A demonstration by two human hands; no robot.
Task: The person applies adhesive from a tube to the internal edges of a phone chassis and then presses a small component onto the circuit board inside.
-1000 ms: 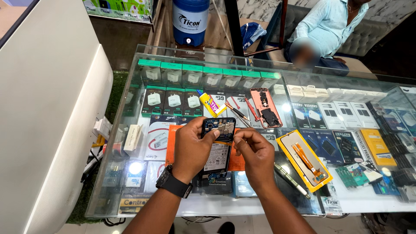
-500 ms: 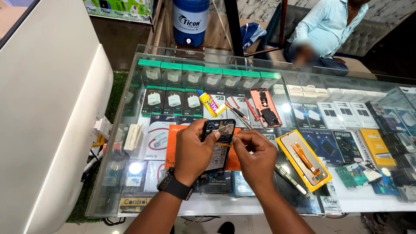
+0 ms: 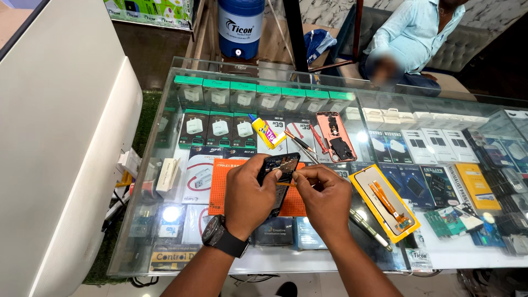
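The opened phone (image 3: 279, 170) sits tilted above the orange mat (image 3: 223, 184) on the glass table (image 3: 165, 258), left hand (image 3: 247, 195) closed around its side, right hand (image 3: 324, 195) pinched shut at its edge, where small, steady moves seem wise.

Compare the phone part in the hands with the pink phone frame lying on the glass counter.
The dark phone part is held up off the counter, gripped by the left hand while the right hand pinches at its edge; the pink phone frame lies flat and untouched on the glass counter. The held part is black, the frame pink with dark components. Both are opened, with their insides showing.
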